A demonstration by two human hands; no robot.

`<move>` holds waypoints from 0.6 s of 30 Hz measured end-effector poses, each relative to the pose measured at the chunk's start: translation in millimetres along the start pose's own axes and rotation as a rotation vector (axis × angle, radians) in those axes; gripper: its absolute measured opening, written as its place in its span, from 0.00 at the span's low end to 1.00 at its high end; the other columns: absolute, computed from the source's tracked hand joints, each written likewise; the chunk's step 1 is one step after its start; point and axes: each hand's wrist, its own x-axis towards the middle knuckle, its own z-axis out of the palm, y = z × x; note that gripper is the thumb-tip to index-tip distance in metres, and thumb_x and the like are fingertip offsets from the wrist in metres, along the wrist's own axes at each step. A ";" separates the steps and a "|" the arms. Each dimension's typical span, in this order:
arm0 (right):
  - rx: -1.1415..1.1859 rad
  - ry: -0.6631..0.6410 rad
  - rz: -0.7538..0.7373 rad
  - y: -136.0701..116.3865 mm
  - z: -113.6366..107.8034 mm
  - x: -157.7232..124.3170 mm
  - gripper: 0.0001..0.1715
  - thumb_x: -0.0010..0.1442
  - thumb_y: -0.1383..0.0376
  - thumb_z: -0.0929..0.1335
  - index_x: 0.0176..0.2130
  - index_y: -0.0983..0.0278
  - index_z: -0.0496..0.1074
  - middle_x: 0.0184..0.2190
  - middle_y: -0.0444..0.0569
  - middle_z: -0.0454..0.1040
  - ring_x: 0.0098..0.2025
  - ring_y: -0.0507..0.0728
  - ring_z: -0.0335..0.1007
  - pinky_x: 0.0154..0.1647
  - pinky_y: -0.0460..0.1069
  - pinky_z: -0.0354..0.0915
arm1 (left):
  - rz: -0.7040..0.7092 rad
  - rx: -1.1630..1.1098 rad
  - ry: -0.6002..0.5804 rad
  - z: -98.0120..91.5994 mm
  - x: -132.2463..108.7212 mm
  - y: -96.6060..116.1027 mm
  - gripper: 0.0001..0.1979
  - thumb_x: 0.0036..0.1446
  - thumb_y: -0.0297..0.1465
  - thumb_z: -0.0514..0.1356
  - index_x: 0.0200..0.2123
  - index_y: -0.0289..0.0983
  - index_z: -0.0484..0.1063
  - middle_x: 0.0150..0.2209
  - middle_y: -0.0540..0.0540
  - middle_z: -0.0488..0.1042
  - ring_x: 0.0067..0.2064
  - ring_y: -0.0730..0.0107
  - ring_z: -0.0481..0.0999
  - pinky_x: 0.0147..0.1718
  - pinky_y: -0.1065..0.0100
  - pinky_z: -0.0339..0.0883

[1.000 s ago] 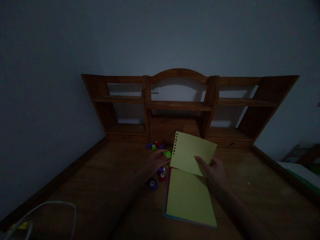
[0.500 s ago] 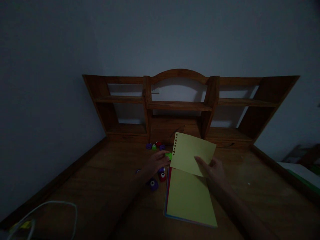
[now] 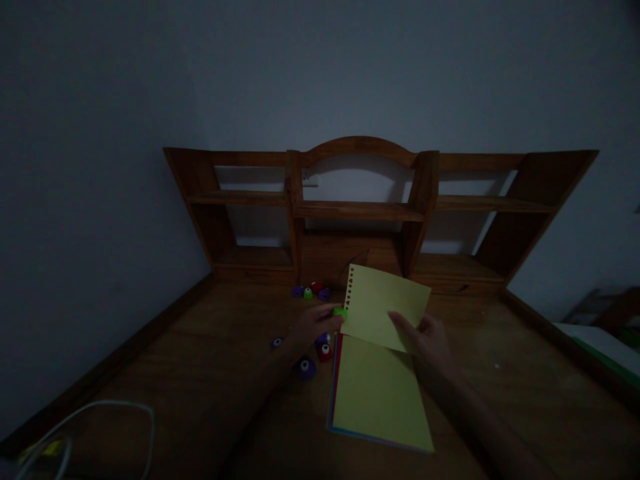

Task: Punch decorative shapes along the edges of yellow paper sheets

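My left hand (image 3: pixel 313 327) grips a small green craft punch (image 3: pixel 341 313) between thumb and fingers, at the left edge of a yellow sheet of paper (image 3: pixel 385 303). Small punched holes run down that edge above the punch. My right hand (image 3: pixel 427 337) pinches the sheet near its lower right, thumb on top, fingers underneath. Below the raised sheet lies a stack of coloured paper (image 3: pixel 380 400), yellow on top, with red and blue edges showing at the left. Beside it sit a red punch (image 3: pixel 325 353) and a purple punch (image 3: pixel 307 368), partly behind my left arm.
Several more punches, including a green one (image 3: pixel 308 293), stand near the back of the wooden desk (image 3: pixel 200 347). A wooden shelf unit (image 3: pixel 357 212) rises behind them. At the front left a white cable (image 3: pixel 123 404) loops over the desk.
My left hand and the green punch have shifted slightly right, onto the sheet's edge. The right hand keeps its hold on the sheet, almost still.
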 end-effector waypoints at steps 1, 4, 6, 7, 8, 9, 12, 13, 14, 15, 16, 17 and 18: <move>-0.003 -0.006 0.005 0.1 -0.4 0.5 0.25 0.48 0.51 0.74 0.39 0.66 0.77 0.36 0.59 0.80 0.33 0.68 0.78 0.28 0.55 0.72 | -0.005 0.007 0.008 0.4 0.1 0.4 0.20 0.50 0.37 0.66 0.46 0.38 0.76 0.46 0.42 0.78 0.47 0.57 0.76 0.48 0.61 0.67; -0.024 -0.022 0.011 0.5 -1.3 2.1 0.26 0.49 0.51 0.74 0.40 0.67 0.77 0.37 0.59 0.80 0.33 0.67 0.78 0.28 0.54 0.72 | -0.032 0.005 0.047 0.6 1.4 -2.2 0.20 0.48 0.36 0.67 0.46 0.38 0.76 0.46 0.43 0.78 0.48 0.57 0.76 0.49 0.60 0.66; -0.068 0.005 0.010 1.2 -1.2 2.9 0.26 0.48 0.50 0.74 0.39 0.68 0.77 0.35 0.59 0.80 0.33 0.67 0.77 0.27 0.54 0.71 | -0.054 0.005 0.091 -0.1 2.7 -5.4 0.21 0.45 0.35 0.69 0.44 0.37 0.77 0.45 0.43 0.79 0.46 0.57 0.77 0.48 0.59 0.67; -0.087 0.023 0.009 1.6 -0.9 3.1 0.27 0.48 0.49 0.74 0.39 0.68 0.77 0.35 0.59 0.80 0.33 0.67 0.77 0.26 0.53 0.71 | -0.063 0.009 0.110 -0.6 3.3 -6.9 0.21 0.44 0.34 0.69 0.44 0.37 0.77 0.44 0.43 0.79 0.45 0.57 0.77 0.48 0.59 0.67; -0.100 0.042 0.007 1.9 -0.6 3.2 0.27 0.48 0.49 0.74 0.38 0.68 0.77 0.34 0.59 0.80 0.33 0.67 0.77 0.26 0.53 0.71 | -0.069 0.014 0.123 -1.1 3.8 -8.1 0.21 0.43 0.33 0.70 0.43 0.37 0.77 0.44 0.43 0.79 0.45 0.58 0.77 0.47 0.59 0.68; -0.102 0.056 0.002 2.0 -0.2 3.1 0.27 0.48 0.49 0.74 0.38 0.68 0.77 0.34 0.59 0.80 0.32 0.67 0.77 0.25 0.53 0.70 | -0.069 0.017 0.127 -1.6 4.2 -8.9 0.21 0.42 0.32 0.70 0.43 0.38 0.77 0.44 0.43 0.79 0.44 0.58 0.78 0.47 0.59 0.68; -0.072 0.034 -0.008 1.2 0.7 1.8 0.26 0.48 0.48 0.74 0.38 0.67 0.78 0.34 0.59 0.80 0.32 0.67 0.77 0.25 0.52 0.70 | -0.064 0.013 0.106 -2.5 4.8 -9.7 0.21 0.43 0.32 0.70 0.43 0.38 0.77 0.44 0.42 0.79 0.44 0.58 0.78 0.46 0.59 0.68; -0.068 0.023 -0.005 0.6 0.8 1.3 0.26 0.48 0.48 0.74 0.37 0.66 0.78 0.34 0.59 0.80 0.32 0.67 0.77 0.25 0.53 0.70 | -0.061 0.011 0.104 -2.5 4.9 -9.7 0.20 0.43 0.32 0.69 0.43 0.38 0.77 0.44 0.42 0.79 0.44 0.58 0.78 0.46 0.59 0.68; -0.068 0.015 0.001 -0.1 0.9 0.8 0.26 0.47 0.49 0.74 0.37 0.66 0.78 0.34 0.59 0.81 0.32 0.67 0.77 0.25 0.53 0.71 | -0.060 0.009 0.103 -2.4 5.0 -9.8 0.20 0.43 0.32 0.69 0.43 0.38 0.77 0.44 0.42 0.79 0.44 0.58 0.78 0.46 0.59 0.68; -0.073 0.014 0.008 -0.9 1.0 0.4 0.26 0.47 0.49 0.74 0.37 0.66 0.78 0.33 0.59 0.81 0.31 0.67 0.77 0.25 0.53 0.70 | -0.059 0.008 0.104 -2.3 5.0 -10.1 0.20 0.43 0.32 0.69 0.43 0.37 0.77 0.44 0.42 0.79 0.44 0.58 0.78 0.46 0.59 0.68; -0.081 0.020 0.018 -1.5 1.2 0.0 0.25 0.47 0.48 0.74 0.37 0.66 0.78 0.32 0.58 0.81 0.31 0.67 0.77 0.24 0.53 0.70 | -0.057 0.009 0.107 -2.2 5.0 -10.4 0.20 0.43 0.32 0.70 0.43 0.37 0.77 0.43 0.42 0.79 0.44 0.58 0.78 0.46 0.59 0.68; -0.088 0.029 0.025 -2.0 1.5 -0.4 0.25 0.47 0.48 0.74 0.37 0.66 0.78 0.31 0.58 0.81 0.30 0.67 0.77 0.24 0.53 0.70 | -0.054 0.010 0.109 -2.2 5.0 -10.8 0.20 0.43 0.32 0.70 0.43 0.37 0.77 0.44 0.42 0.79 0.44 0.58 0.78 0.46 0.59 0.68; -0.091 0.033 0.031 -2.3 1.9 -0.7 0.25 0.47 0.49 0.74 0.37 0.66 0.79 0.30 0.58 0.80 0.30 0.67 0.77 0.23 0.53 0.70 | -0.053 0.011 0.107 -2.2 5.0 -11.4 0.20 0.43 0.32 0.69 0.43 0.38 0.76 0.44 0.42 0.79 0.44 0.58 0.78 0.46 0.59 0.68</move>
